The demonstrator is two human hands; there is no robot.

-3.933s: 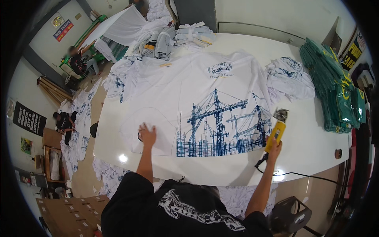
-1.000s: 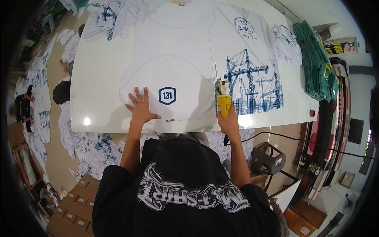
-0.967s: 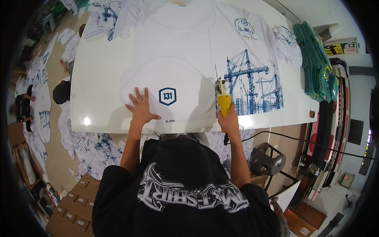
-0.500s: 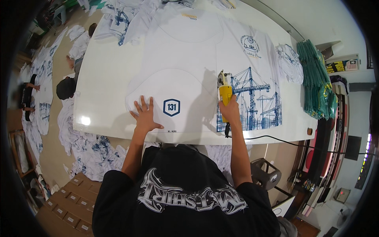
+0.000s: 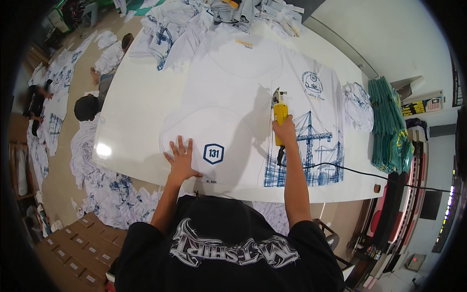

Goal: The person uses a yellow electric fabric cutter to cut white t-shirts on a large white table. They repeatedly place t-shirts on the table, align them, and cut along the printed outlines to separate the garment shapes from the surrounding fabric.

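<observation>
My right hand (image 5: 286, 130) grips a yellow electric cloth cutter (image 5: 280, 112), its metal cutting head pointing away from me. The cutter stands over the left border of a fabric panel printed with blue cranes (image 5: 309, 146). A black power cord (image 5: 350, 170) trails from its rear to the right. My left hand (image 5: 182, 164) lies flat with fingers spread on white fabric (image 5: 228, 126), left of a dark blue hexagonal badge print (image 5: 213, 154). Curved, faint outlines mark the white fabric. The cutter's lower edge is too small to make out against the cloth.
Printed white cloth (image 5: 168, 29) is heaped at the table's far left, with grey cloth (image 5: 238, 14) beside it. A bundle of white fabric (image 5: 358, 107) and stacked green packets (image 5: 386, 126) sit at the right. People work on the floor at left, near cardboard boxes (image 5: 73, 253).
The cutter in my right hand has moved away from me along the printed panel's left border. My left hand stays on the white fabric. The whole view has shifted, with the table lower in it.
</observation>
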